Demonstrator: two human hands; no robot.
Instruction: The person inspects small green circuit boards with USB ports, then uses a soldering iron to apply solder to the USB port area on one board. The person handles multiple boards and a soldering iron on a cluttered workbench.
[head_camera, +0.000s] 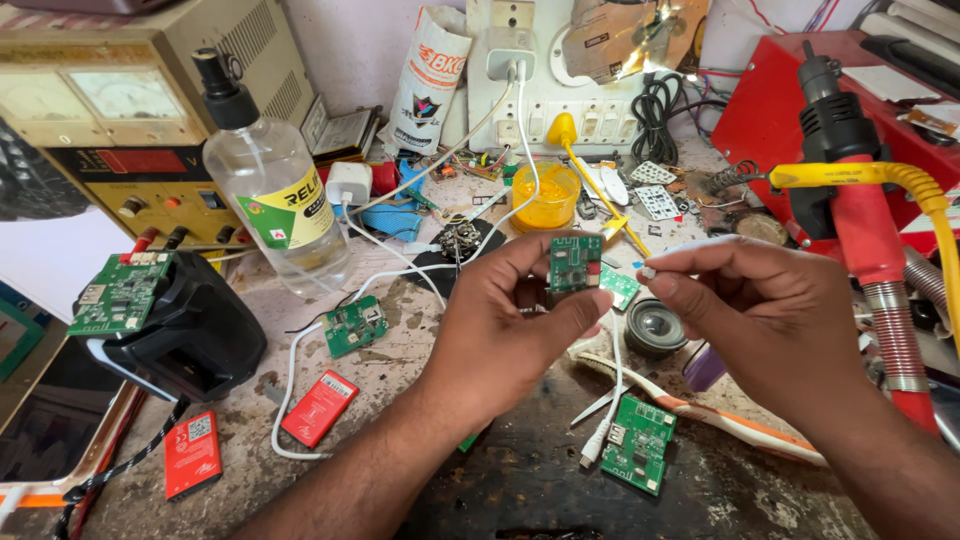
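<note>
Left hand (500, 330) pinches small green rectangular circuit board (575, 263) upright above cluttered bench (250, 440); right hand (760, 310) pinches thin white wire end (648, 271) beside it; round orange translucent tub (546, 196) holds yellowish paste behind

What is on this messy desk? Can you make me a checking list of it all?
Surface: worn, stained bench.
Job's things: small green circuit board, upright in left hand; right hand pinches a thin white-tipped piece.
Clutter: other green boards, red batteries, clear bottle, orange pot, small speaker.
Grippers: both hands pinching, close together.
Cables: white cable loops over the bench.
Surroundings: power supply, wall sockets, red stand.
</note>
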